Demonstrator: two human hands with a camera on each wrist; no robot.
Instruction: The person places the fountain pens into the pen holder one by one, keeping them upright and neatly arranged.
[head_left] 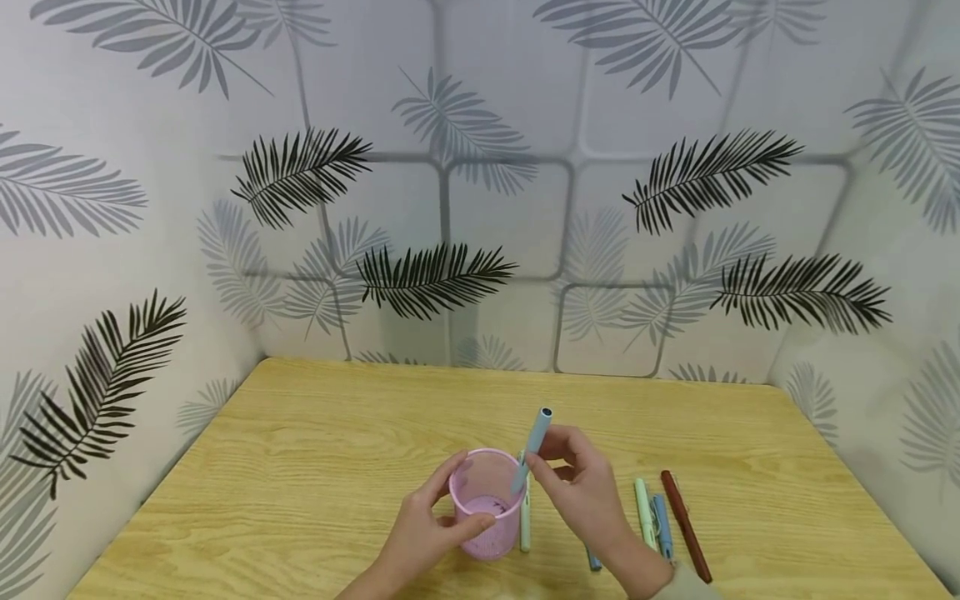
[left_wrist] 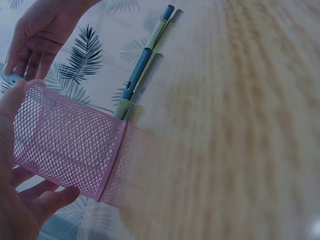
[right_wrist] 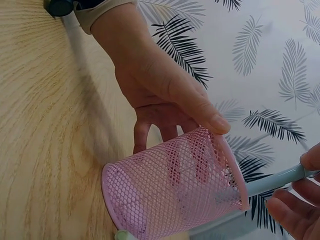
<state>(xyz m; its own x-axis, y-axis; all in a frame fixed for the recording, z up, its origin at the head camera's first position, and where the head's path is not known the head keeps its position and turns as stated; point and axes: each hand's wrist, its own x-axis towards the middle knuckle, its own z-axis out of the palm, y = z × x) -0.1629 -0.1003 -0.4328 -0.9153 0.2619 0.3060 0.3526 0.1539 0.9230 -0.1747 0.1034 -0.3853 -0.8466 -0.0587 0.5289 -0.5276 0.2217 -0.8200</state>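
My left hand [head_left: 420, 529] holds a pink mesh pen cup [head_left: 489, 546] from its left side, thumb near the front of the rim and fingers around the back. The cup stands upright on the table, and only mesh shows at its bottom. Between thumb and fingers, my right hand [head_left: 588, 492] pinches a light blue pen [head_left: 537, 437] at the cup's right rim. In the right wrist view the pen's lower end [right_wrist: 275, 181] passes inside the rim and shows through the mesh.
On the wooden table [head_left: 315, 450], a pale green pen [head_left: 525, 529] lies beside the cup. A blue pen [head_left: 593, 558] is partly hidden by my right wrist. Further right lie a light green pen [head_left: 645, 512], another blue pen [head_left: 662, 525] and a dark red pen [head_left: 686, 525].
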